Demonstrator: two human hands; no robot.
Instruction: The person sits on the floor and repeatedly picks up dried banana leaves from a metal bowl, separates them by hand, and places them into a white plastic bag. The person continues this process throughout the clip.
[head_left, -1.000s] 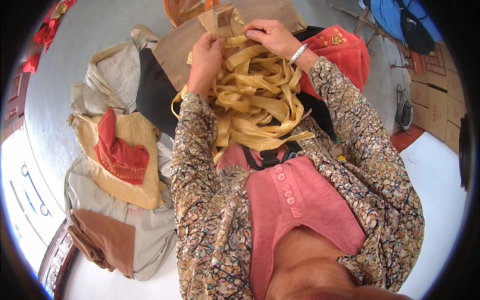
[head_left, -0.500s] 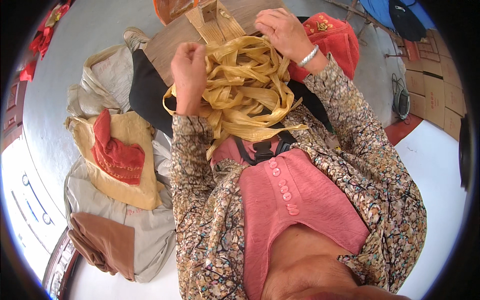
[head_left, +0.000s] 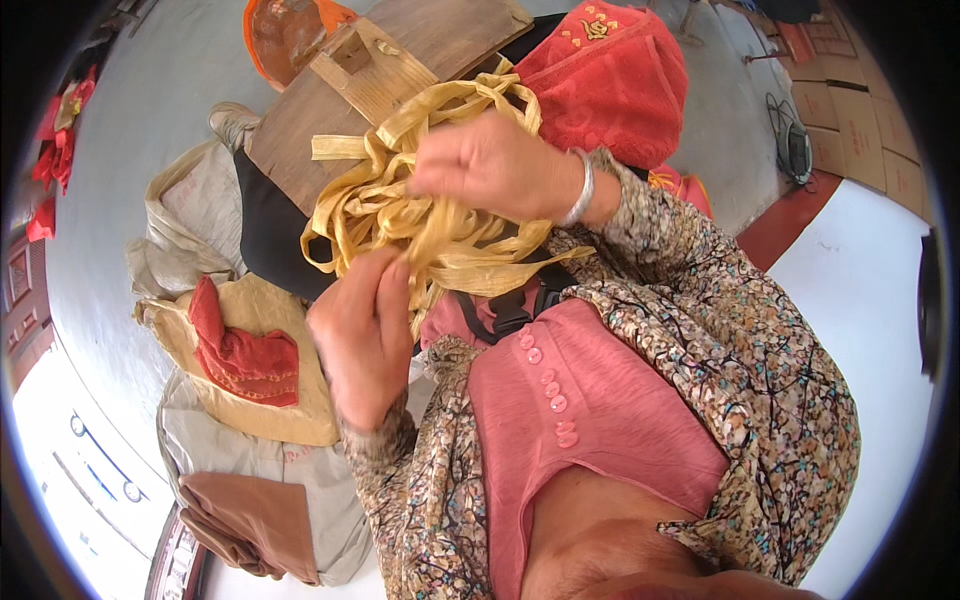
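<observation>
A loose tangle of long, flat, yellow ribbon-like strips (head_left: pixel 480 265) lies over my lap and against a wooden board (head_left: pixel 300 115). Above the heap's middle is my right hand (head_left: pixel 490 170), its fingers curled in and closed on a yellow strip, slightly smeared by motion. My left hand (head_left: pixel 362 335) is at the near left edge of the tangle, thumb and fingers pinched together on a strip. The exact grip of both hands is partly hidden. A small wooden block with a slot (head_left: pixel 375 75) sits on the board, just beyond the strips.
An orange bowl (head_left: pixel 285 45) stands beyond the board. To the right lies a red towel (head_left: pixel 620 85). At left are pale sacks (head_left: pixel 205 205) with a red cloth (head_left: pixel 250 360) and a brown cloth (head_left: pixel 250 520) on them. Cardboard boxes (head_left: pixel 860 130) are stacked at far right.
Both hands have come down toward me; the right has swung left over the strips. The view has shifted, showing more of the orange bowl and the red towel.
</observation>
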